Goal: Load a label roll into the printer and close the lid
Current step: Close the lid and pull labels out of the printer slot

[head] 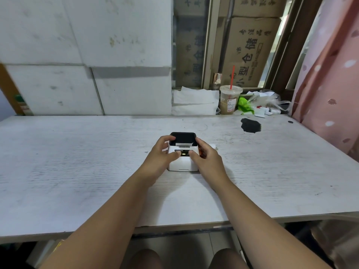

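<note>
1. Knees show at the bottom, under the near edge of the tabletop (77,191); we count two forearms reaching in from that edge.
2. Our left hand (161,152) cups the printer's left side, fingers curled narrow around the body, thumb resting on the front panel beside the lit indicator.
3. Our right hand (206,154) mirrors it on the right side, fingers curled against the casing, thumb on the front panel. Neither hand carries anything loose; both brace the printer.
4. One printer (182,162), small and white, sits mid-tabletop, slightly toward the far edge. Its black lid (183,135) looks raised at the back, and a strip of white label paper (183,143) shows at the opening. We cannot tell whether a full roll is seated inside.
5. Handling, as we judge it: the printer is light, rigid plastic that could slide on the smooth top, so grip both side walls. The lid is hinged and stiff; press it at its free edge with a thumb while the other hand steadies the body. Label paper is thin and creases easily, so keep the tail straight in the slot.
6. A small white object (213,146) peeks out just right of the printer; what it is we cannot tell.
7. Along the far edge: one drink cup (230,101) with one red straw, one paper stack (194,102), a pile of bags. One dark stain (250,125) near the far right corner.
</note>
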